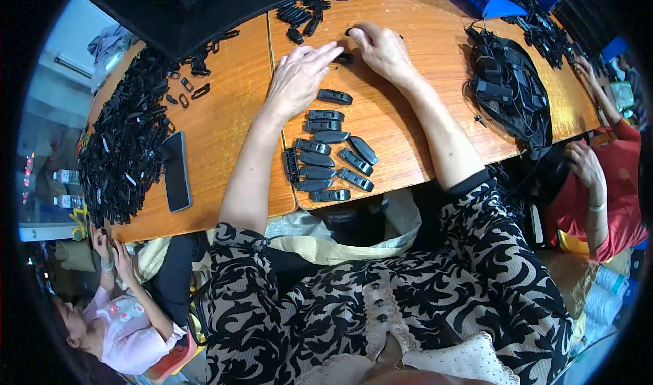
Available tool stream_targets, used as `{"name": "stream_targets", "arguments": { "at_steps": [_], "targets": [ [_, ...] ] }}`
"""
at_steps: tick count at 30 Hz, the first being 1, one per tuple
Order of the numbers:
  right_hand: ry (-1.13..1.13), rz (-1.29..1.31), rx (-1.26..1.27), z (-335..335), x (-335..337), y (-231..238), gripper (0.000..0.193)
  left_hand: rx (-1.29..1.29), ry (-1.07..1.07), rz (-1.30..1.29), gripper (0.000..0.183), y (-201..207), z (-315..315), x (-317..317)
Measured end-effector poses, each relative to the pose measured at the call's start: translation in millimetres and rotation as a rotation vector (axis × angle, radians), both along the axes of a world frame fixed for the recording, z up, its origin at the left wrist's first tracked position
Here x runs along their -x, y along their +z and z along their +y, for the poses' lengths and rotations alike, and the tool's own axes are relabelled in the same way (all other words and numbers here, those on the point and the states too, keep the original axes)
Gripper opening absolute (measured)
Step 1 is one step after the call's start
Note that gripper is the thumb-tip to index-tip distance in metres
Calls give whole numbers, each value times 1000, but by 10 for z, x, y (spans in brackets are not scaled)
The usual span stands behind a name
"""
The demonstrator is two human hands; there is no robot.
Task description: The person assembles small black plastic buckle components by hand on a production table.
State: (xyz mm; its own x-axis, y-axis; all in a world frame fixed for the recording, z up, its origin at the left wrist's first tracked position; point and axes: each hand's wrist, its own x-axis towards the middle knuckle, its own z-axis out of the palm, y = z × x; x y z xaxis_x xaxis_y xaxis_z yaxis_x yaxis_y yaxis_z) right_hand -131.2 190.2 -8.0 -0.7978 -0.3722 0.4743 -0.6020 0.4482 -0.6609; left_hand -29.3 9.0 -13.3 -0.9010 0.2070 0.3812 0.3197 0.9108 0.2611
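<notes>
My left hand (pixel 299 79) reaches over the wooden table with its fingers stretched out, their tips beside a small black part (pixel 345 58) on the tabletop. My right hand (pixel 383 53) is closed, thumb and fingers bent together; a bit of a black plastic piece (pixel 352 30) shows at its fingertips, the rest hidden by the hand. Just below the hands lies one oblong black plastic casing (pixel 335 97). Closer to me, several similar oblong casings (pixel 316 159) lie in loose rows, some showing a slotted face and others a smooth one.
A large heap of small black parts (pixel 129 140) covers the left side, with a phone (pixel 177 174) beside it. More black pieces (pixel 299 16) lie beyond my hands, under a dark tray (pixel 204 11). Right, a black tray (pixel 507 89) holds cables. Co-workers sit on both sides.
</notes>
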Motion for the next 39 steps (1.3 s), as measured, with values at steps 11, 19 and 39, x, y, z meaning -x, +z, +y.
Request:
{"name": "stream_targets", "arguments": {
  "at_steps": [11, 19, 39],
  "targets": [
    [-7, 242, -426, -8, -104, 2, 40, -680, 81, 43, 24, 112, -103, -203],
    [159, 315, -252, 187, 48, -18, 24, -1003, 30, -284, 38, 139, -208, -256],
    [645, -695, 143, -40, -303, 142, 20, -481, -74, 82, 27, 12, -67, -214]
  ]
}}
